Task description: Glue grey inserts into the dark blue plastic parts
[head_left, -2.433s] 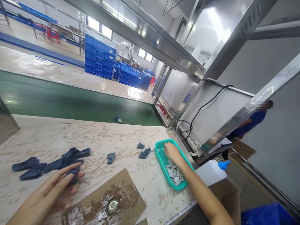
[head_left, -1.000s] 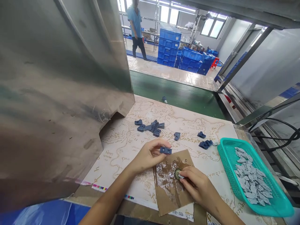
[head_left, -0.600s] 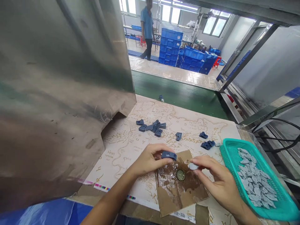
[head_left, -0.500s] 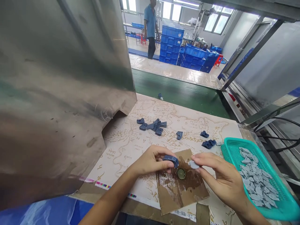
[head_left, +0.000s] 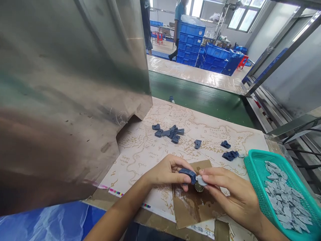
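My left hand (head_left: 167, 172) pinches a dark blue plastic part (head_left: 188, 174). Between the thumb and fingers of my right hand (head_left: 229, 190) is a light grey piece (head_left: 201, 180), its tip against the right end of the blue part. Just below them, a small round cap (head_left: 199, 187) rests on a stained brown cardboard sheet (head_left: 185, 204). Several dark blue parts (head_left: 173, 132) lie grouped beyond my hands, with a single one (head_left: 197, 144) nearer and others (head_left: 230, 155) to the right.
A turquoise basket (head_left: 253, 177) of grey pieces stands at the right. A metal panel (head_left: 75, 100) blocks the left. Behind the map-printed sheet (head_left: 140, 167) runs a green belt (head_left: 200, 95). Blue crates (head_left: 190, 42) and two people are farther back.
The grey piece has come left to meet the blue part. The view has shifted slightly, and a second person has appeared in the background.
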Demonstrator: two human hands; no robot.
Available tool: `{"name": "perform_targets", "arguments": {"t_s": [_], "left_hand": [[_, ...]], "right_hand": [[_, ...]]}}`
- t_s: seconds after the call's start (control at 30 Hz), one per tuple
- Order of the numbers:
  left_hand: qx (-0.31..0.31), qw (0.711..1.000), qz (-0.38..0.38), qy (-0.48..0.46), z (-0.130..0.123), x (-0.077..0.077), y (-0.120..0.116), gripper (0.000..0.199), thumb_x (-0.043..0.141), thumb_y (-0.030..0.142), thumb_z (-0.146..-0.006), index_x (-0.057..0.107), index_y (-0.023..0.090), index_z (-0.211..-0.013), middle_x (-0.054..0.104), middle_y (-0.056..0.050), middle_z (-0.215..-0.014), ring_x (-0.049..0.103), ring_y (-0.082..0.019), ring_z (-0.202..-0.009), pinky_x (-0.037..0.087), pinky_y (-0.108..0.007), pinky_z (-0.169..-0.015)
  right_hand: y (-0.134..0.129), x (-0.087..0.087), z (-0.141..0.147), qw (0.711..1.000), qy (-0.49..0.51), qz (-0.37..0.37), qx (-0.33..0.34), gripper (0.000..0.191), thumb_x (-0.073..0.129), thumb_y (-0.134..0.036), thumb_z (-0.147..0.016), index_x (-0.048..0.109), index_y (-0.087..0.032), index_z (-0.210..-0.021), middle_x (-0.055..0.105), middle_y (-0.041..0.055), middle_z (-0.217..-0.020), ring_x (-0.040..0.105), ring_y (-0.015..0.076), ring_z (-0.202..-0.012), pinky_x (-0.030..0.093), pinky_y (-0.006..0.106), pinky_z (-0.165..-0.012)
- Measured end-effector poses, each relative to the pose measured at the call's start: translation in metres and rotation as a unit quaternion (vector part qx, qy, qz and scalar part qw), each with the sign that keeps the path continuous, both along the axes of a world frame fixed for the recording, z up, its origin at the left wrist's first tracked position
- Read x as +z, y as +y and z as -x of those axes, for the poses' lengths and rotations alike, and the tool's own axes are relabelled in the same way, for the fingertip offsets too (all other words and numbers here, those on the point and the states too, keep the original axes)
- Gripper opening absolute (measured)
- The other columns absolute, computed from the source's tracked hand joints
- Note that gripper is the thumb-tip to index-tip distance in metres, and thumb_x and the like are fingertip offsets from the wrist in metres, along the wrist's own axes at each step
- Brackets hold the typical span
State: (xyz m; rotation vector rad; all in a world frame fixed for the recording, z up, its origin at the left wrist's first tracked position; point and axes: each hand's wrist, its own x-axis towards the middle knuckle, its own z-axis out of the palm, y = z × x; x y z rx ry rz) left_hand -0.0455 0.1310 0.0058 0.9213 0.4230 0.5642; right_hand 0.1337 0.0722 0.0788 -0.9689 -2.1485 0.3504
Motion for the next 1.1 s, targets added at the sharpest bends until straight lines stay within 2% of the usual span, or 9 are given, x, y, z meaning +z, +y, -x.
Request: {"name": "perform_targets", "arguments": {"t_s": [0.23, 0.47, 0.57, 0.7, 0.8, 0.87, 0.97, 1.03, 1.1], "left_hand": [[-0.002, 1.000, -0.025, 0.006, 0.000, 0.003, 0.000, 0.041, 0.082, 0.050, -0.050, 0.070, 0.015, -0.068, 0.064, 0.000, -0.053, 0.059, -0.011, -0.043, 0.047, -0.019, -0.045], [0.000, 0.998, -0.061, 0.010, -0.003, -0.005, 0.000, 0.047, 0.080, 0.053, -0.052, 0.066, 0.012, -0.069, 0.061, 0.001, -0.052, 0.056, -0.008, -0.042, 0.044, -0.016, -0.043], [0.009, 0.998, -0.066, 0.007, -0.004, -0.009, -0.001, 0.046, 0.079, 0.053, -0.055, 0.065, 0.012, -0.071, 0.059, 0.002, -0.049, 0.055, -0.008, -0.041, 0.043, -0.016, -0.044], [0.048, 0.997, -0.062, 0.007, -0.007, -0.012, 0.001, 0.046, 0.077, 0.055, -0.058, 0.064, 0.013, -0.070, 0.058, 0.002, -0.047, 0.054, -0.008, -0.040, 0.043, -0.018, -0.045], [0.093, 0.993, -0.065, 0.032, -0.014, -0.017, 0.005, 0.047, 0.074, 0.057, -0.060, 0.066, 0.013, -0.073, 0.061, 0.001, -0.053, 0.055, -0.009, -0.041, 0.043, -0.019, -0.045], [0.110, 0.988, -0.083, 0.067, -0.017, -0.021, 0.009, 0.047, 0.072, 0.055, -0.063, 0.068, 0.012, -0.081, 0.062, -0.001, -0.057, 0.057, -0.010, -0.044, 0.044, -0.020, -0.047], [0.182, 0.966, -0.122, 0.133, -0.015, -0.029, 0.020, 0.048, 0.070, 0.048, -0.066, 0.067, 0.013, -0.098, 0.068, -0.004, -0.072, 0.061, -0.012, -0.050, 0.049, -0.023, -0.051], [0.287, 0.923, -0.175, 0.188, -0.007, -0.034, 0.029, 0.044, 0.064, 0.046, -0.072, 0.066, 0.013, -0.102, 0.069, -0.006, -0.082, 0.061, -0.012, -0.052, 0.050, -0.024, -0.051], [0.384, 0.850, -0.258, 0.252, 0.002, -0.038, 0.039, 0.036, 0.055, 0.042, -0.079, 0.068, 0.014, -0.097, 0.069, -0.006, -0.079, 0.060, -0.012, -0.053, 0.050, -0.025, -0.052]], "right_hand": [[0.000, 0.001, -0.002, 0.998, -0.057, -0.007, 0.019, 0.027, 0.054, -0.007, -0.086, 0.064, -0.023, -0.105, 0.073, 0.0055, -0.092, 0.070, 0.0139, -0.084, 0.058, 0.020, -0.072], [0.008, 0.005, -0.006, 0.990, -0.086, 0.020, 0.108, 0.018, 0.047, -0.011, -0.092, 0.061, -0.017, -0.103, 0.071, 0.0077, -0.093, 0.068, 0.0107, -0.086, 0.055, 0.017, -0.075], [0.015, 0.002, -0.007, 0.990, -0.082, 0.012, 0.118, 0.016, 0.049, -0.010, -0.091, 0.060, -0.017, -0.101, 0.071, 0.0072, -0.093, 0.067, 0.0094, -0.087, 0.053, 0.015, -0.076], [0.022, -0.008, -0.007, 0.989, -0.104, -0.023, 0.106, 0.016, 0.048, -0.008, -0.091, 0.058, -0.016, -0.100, 0.071, 0.0081, -0.091, 0.067, 0.0119, -0.085, 0.054, 0.018, -0.073], [0.026, -0.016, -0.006, 0.981, -0.182, -0.045, 0.054, 0.020, 0.041, -0.009, -0.092, 0.059, -0.014, -0.095, 0.069, 0.0097, -0.085, 0.066, 0.0151, -0.076, 0.054, 0.024, -0.064], [0.034, -0.019, -0.006, 0.964, -0.263, -0.026, 0.032, 0.023, 0.038, -0.011, -0.092, 0.061, -0.014, -0.091, 0.068, 0.0088, -0.080, 0.064, 0.0164, -0.069, 0.051, 0.026, -0.058], [0.067, -0.014, -0.012, 0.925, -0.366, 0.098, -0.019, 0.017, 0.048, -0.014, -0.086, 0.063, -0.018, -0.092, 0.068, 0.0044, -0.082, 0.064, 0.0159, -0.071, 0.047, 0.025, -0.060], [0.105, -0.009, -0.022, 0.893, -0.394, 0.178, -0.123, 0.015, 0.055, -0.017, -0.083, 0.064, -0.021, -0.094, 0.069, 0.0024, -0.088, 0.064, 0.0163, -0.079, 0.046, 0.025, -0.066], [0.150, -0.004, -0.036, 0.866, -0.399, 0.192, -0.235, 0.014, 0.055, -0.019, -0.084, 0.063, -0.020, -0.096, 0.069, 0.0040, -0.092, 0.063, 0.0183, -0.086, 0.046, 0.027, -0.070]]}}
